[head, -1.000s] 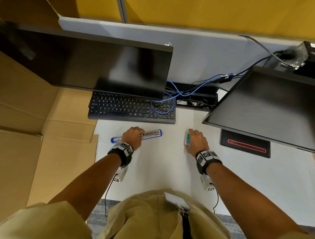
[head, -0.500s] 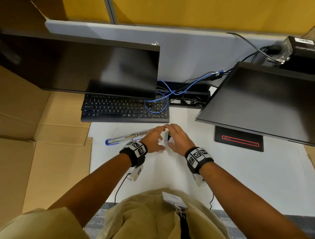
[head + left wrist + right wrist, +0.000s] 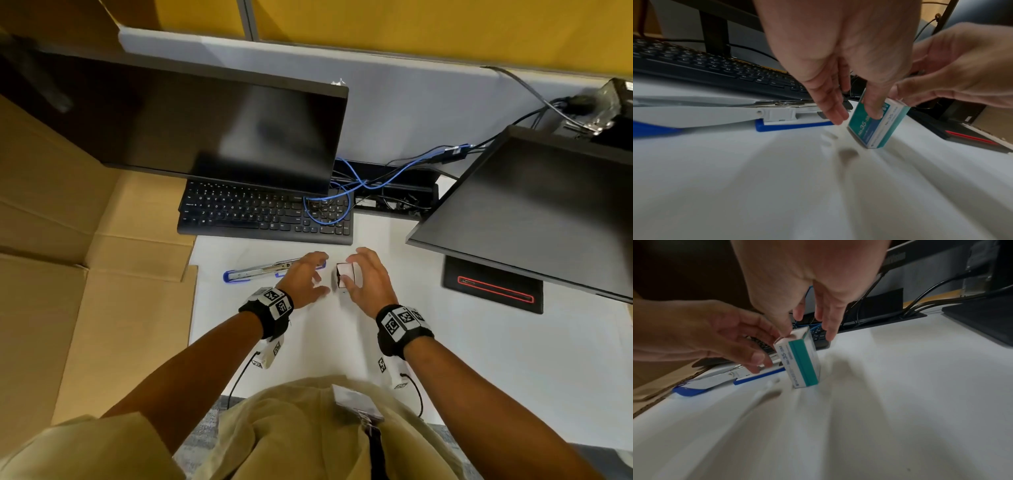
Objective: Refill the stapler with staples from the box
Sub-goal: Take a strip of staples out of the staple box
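Observation:
The staple box (image 3: 345,274), teal and white, stands tilted on one end on the white desk (image 3: 479,359). My right hand (image 3: 356,270) pinches its upper end from the right; in the right wrist view the thumb lies on top of the box (image 3: 802,363). My left hand (image 3: 318,274) is just left of the box with straight fingers. In the left wrist view its thumb touches the teal face of the box (image 3: 877,126). The blue and white stapler (image 3: 260,271) lies opened flat on the desk behind the left hand, metal staple channel up.
A black keyboard (image 3: 263,216) with a blue cable (image 3: 329,209) on it lies just beyond the stapler. Two dark monitors (image 3: 205,130) (image 3: 534,205) overhang the desk, and a black base with a red line (image 3: 493,287) sits to the right. Flattened cardboard (image 3: 85,274) borders the left.
My left hand let go of the stapler and moved right to the box. My right hand brought the box leftwards toward the middle and stood it on end.

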`<state>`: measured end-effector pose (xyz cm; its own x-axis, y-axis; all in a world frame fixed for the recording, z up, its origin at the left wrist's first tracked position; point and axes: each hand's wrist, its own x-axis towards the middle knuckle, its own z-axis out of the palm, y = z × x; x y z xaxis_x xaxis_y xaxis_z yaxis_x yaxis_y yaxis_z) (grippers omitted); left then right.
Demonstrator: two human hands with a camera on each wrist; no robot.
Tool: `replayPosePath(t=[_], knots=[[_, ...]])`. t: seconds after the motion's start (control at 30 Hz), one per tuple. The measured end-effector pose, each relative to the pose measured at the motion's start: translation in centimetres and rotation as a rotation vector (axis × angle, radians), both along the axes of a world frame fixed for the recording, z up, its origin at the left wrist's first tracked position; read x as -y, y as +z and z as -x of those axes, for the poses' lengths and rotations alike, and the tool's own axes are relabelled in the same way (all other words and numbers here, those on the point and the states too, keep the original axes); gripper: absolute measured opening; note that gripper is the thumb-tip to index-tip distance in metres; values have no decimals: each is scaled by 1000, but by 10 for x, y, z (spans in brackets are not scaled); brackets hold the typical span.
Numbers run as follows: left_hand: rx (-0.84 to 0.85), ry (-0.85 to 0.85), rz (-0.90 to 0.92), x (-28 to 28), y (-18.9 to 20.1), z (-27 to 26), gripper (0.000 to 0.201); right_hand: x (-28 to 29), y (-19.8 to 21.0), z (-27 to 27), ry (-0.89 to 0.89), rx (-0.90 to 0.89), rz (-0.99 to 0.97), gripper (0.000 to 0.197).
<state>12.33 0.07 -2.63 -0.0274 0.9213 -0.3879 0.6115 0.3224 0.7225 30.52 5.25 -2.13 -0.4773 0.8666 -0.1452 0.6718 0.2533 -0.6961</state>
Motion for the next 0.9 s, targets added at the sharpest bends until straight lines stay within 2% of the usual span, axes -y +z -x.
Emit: replayPosePath(t=[0.1,0.3,0.37,0.57,0.73,0.9], knots=[[-34,-52,-114,-3,7,-4,66,1,-4,-1,46,-23,44,19],[-117,-154,-170,-14,11,-10,41,-3,6,-1,231,68,186,38],[-165,-186,-156,-15,11,-10,38,-6,6,-4,256,99,174,31],[-307,-176,-165,-16,12,-15,42,-5,-3,-15,198,90,4,6],[-429,-179,-183,-25,20,-27,41,7,0,-21,116,51,43,25],[-441,-158,-143,-30,22,-25,30,6,7,-14,13,-8,109,15]])
